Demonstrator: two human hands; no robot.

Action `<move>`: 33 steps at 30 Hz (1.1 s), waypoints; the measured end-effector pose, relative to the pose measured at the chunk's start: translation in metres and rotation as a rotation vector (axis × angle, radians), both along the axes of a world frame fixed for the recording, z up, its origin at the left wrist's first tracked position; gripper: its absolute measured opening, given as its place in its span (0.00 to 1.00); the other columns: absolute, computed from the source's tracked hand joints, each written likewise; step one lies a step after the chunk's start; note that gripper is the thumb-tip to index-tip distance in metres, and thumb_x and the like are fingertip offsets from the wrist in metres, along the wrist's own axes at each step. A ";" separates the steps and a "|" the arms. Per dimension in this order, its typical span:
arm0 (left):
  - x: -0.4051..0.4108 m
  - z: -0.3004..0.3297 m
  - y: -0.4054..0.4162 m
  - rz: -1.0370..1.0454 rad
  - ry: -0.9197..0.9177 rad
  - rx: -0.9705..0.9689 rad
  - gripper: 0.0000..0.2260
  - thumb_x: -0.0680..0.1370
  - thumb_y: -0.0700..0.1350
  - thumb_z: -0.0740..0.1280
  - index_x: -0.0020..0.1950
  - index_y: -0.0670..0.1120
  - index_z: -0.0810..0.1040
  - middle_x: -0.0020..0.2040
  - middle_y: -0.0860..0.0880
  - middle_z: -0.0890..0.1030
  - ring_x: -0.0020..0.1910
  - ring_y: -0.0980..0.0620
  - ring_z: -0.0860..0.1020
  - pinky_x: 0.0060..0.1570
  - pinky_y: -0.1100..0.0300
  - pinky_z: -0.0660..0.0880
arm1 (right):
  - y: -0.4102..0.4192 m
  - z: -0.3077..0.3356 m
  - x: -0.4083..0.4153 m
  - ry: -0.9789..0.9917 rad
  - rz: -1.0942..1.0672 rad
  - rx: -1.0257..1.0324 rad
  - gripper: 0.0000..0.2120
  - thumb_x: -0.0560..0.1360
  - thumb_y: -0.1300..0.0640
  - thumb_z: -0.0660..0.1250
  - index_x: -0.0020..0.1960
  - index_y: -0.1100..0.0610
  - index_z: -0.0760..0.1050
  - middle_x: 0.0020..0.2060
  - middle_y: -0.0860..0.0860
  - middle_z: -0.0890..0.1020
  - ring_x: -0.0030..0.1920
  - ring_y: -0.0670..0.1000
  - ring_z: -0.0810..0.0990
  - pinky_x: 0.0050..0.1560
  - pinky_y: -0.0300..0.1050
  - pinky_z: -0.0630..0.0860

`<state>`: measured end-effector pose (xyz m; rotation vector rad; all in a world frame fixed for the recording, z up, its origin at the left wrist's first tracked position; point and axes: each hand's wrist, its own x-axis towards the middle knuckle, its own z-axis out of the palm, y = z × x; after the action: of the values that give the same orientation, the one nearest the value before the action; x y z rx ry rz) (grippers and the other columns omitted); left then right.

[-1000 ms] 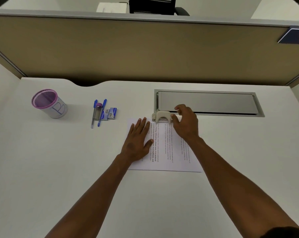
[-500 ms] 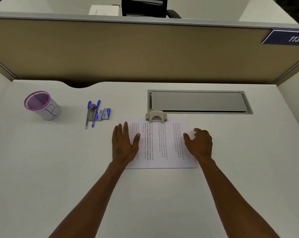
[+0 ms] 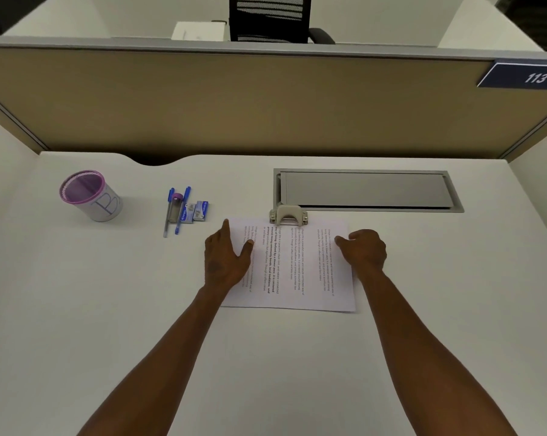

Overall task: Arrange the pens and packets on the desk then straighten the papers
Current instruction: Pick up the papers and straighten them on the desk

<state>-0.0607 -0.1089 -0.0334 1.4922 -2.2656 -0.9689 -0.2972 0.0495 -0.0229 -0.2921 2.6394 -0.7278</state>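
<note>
A stack of printed papers (image 3: 297, 265) lies flat in the middle of the white desk (image 3: 108, 309). My left hand (image 3: 225, 256) rests on the papers' left edge with fingers straight. My right hand (image 3: 365, 250) touches the right edge, fingers curled under, thumb on the sheet. A beige hole punch (image 3: 287, 214) sits at the papers' far edge. To the left lie blue pens (image 3: 181, 210) side by side, with small blue packets (image 3: 196, 211) next to them.
A pink-rimmed mesh cup (image 3: 91, 195) marked with a letter B stands at the far left. A grey cable hatch (image 3: 366, 190) is set into the desk behind the papers. A tan divider panel (image 3: 265, 105) closes the back.
My right hand left the hole punch and came to the papers' right edge. My left hand slid from the sheet's middle to its left edge. The papers now lie squarer to the desk.
</note>
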 end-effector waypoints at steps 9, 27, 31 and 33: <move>0.000 0.002 0.001 0.022 0.005 0.054 0.37 0.77 0.56 0.68 0.80 0.45 0.54 0.77 0.44 0.64 0.76 0.42 0.61 0.73 0.46 0.60 | 0.005 0.000 0.006 -0.065 -0.062 -0.103 0.21 0.70 0.48 0.76 0.58 0.58 0.79 0.59 0.55 0.82 0.58 0.57 0.81 0.58 0.50 0.76; -0.031 0.014 0.010 -0.242 -0.017 -0.165 0.23 0.77 0.54 0.67 0.70 0.46 0.74 0.67 0.46 0.76 0.69 0.45 0.68 0.69 0.48 0.65 | 0.010 0.000 0.016 -0.005 -0.019 -0.113 0.15 0.76 0.55 0.70 0.61 0.56 0.79 0.58 0.55 0.84 0.57 0.59 0.82 0.58 0.51 0.77; -0.053 0.015 0.007 -0.339 -0.056 -0.157 0.21 0.79 0.52 0.65 0.70 0.47 0.74 0.65 0.47 0.79 0.71 0.45 0.67 0.70 0.48 0.62 | 0.007 -0.001 0.014 -0.005 -0.026 -0.117 0.17 0.76 0.55 0.70 0.64 0.56 0.78 0.60 0.55 0.83 0.58 0.59 0.82 0.60 0.51 0.77; -0.058 0.014 0.005 -0.338 -0.047 -0.156 0.19 0.79 0.51 0.65 0.69 0.47 0.75 0.64 0.47 0.79 0.71 0.44 0.67 0.70 0.48 0.61 | 0.007 -0.002 0.013 -0.003 -0.020 -0.115 0.18 0.77 0.55 0.70 0.66 0.56 0.77 0.61 0.55 0.82 0.59 0.59 0.82 0.61 0.52 0.77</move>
<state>-0.1183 -0.1035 -0.0196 1.1012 -2.6153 -0.8218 -0.2838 0.0564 -0.0249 -0.2968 2.6054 -0.8873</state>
